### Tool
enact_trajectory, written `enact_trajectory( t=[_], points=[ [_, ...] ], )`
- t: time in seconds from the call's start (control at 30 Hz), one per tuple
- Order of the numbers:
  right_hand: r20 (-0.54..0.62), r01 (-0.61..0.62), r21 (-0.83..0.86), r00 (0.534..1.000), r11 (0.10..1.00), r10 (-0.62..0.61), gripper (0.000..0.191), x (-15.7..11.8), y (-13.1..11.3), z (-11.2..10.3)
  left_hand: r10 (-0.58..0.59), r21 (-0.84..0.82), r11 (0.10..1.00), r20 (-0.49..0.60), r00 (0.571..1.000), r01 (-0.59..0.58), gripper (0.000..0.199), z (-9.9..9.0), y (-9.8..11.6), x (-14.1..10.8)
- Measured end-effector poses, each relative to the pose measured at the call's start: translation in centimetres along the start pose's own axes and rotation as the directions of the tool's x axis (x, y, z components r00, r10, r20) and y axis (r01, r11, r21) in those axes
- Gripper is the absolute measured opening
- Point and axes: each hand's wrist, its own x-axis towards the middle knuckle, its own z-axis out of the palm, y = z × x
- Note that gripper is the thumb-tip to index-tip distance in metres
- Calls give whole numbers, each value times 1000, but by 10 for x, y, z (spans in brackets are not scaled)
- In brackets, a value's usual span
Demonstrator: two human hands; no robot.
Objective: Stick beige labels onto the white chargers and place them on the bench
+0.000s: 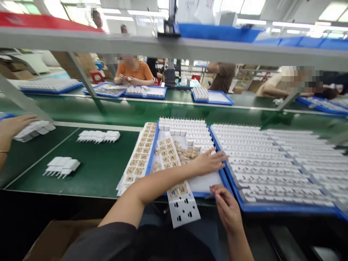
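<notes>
My left hand (208, 161) reaches across the blue-rimmed tray (225, 181), palm down, its fingers stretched out and a little spread. Its fingertips are by the right end of the rows of white plastic housings (195, 139); whether they touch one is unclear. My right hand (228, 208) is at the tray's front edge with thumb and fingers pinched; anything between them is too small or blurred to name. Under my left forearm lies a white sheet of tan stickers (170, 154), its bare lower end hanging over the table edge. Loose tan pieces (187, 152) lie in the tray.
A stack of sticker sheets (140, 156) lies left of the tray. To the right, another tray (272, 208) holds many rows of white housings. Housing groups (98, 136) sit on the green belt, and a co-worker's hand (19, 125) is at far left. A shelf beam (136, 43) crosses above.
</notes>
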Motion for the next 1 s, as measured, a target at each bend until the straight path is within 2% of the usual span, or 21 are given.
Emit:
enact_trajectory(
  t=[0.13, 0.23, 0.33, 0.37, 0.43, 0.5, 0.57, 0.63, 0.7, 0.77, 0.8, 0.87, 0.93, 1.0],
  points=[
    [-19, -34, -29, 999, 999, 34, 21, 5, 8, -8, 72, 76, 995, -33, 997, -69, 30, 7, 0, 12],
    [-52, -74, -44, 996, 996, 72, 24, 6, 9, -9, 51, 34, 998, -37, 998, -50, 27, -6, 2, 8],
    [-85, -78, -38, 994, 996, 75, 25, 6, 6, -6, -107, -107, 989, -7, 994, 106, 16, -36, 6, -11],
    [-87, -68, -38, 994, 997, 65, 24, 6, 6, -6, -178, -187, 967, -5, 984, 174, 19, -48, 8, -22],
    [-74, -49, -50, 996, 998, 45, 24, 7, 5, -6, -322, -396, 872, -25, 946, 286, 37, -71, 15, -51],
    [-47, -49, -78, 998, 996, 45, 24, 7, 6, -6, -485, -606, 709, -49, 873, 360, 42, -88, 27, -86],
    [-19, -68, -116, 998, 991, 66, 23, 8, 7, -6, -654, -750, 505, -9, 756, 427, 41, -97, 42, -122],
    [15, -89, -136, 996, 987, 92, 24, 9, 7, -3, -789, -831, 271, 97, 606, 486, 44, -96, 60, -154],
    [60, -89, -123, 993, 988, 97, 25, 9, 3, 6, -864, -866, 64, 201, 462, 495, 48, -87, 77, -179],
    [123, -70, -86, 989, 994, 80, 24, 8, -5, 21, -895, -893, -68, 252, 369, 445, 48, -76, 92, -195],
    [151, -58, -67, 986, 996, 68, 22, 7, -11, 31, -904, -909, -109, 258, 341, 401, 48, -71, 98, -200],
    [200, -46, -27, 979, 999, 50, 20, 4, -23, 52, -914, -939, -165, 261, 312, 302, 51, -64, 107, -204],
    [264, -43, 3, 964, 999, 41, 20, 0, -33, 73, -916, -952, -201, 266, 301, 230, 55, -62, 111, -203],
    [375, -23, 19, 927, 1000, 14, 18, -3, -42, 91, -916, -956, -207, 264, 303, 207, 57, -64, 111, -200]
  ],
)
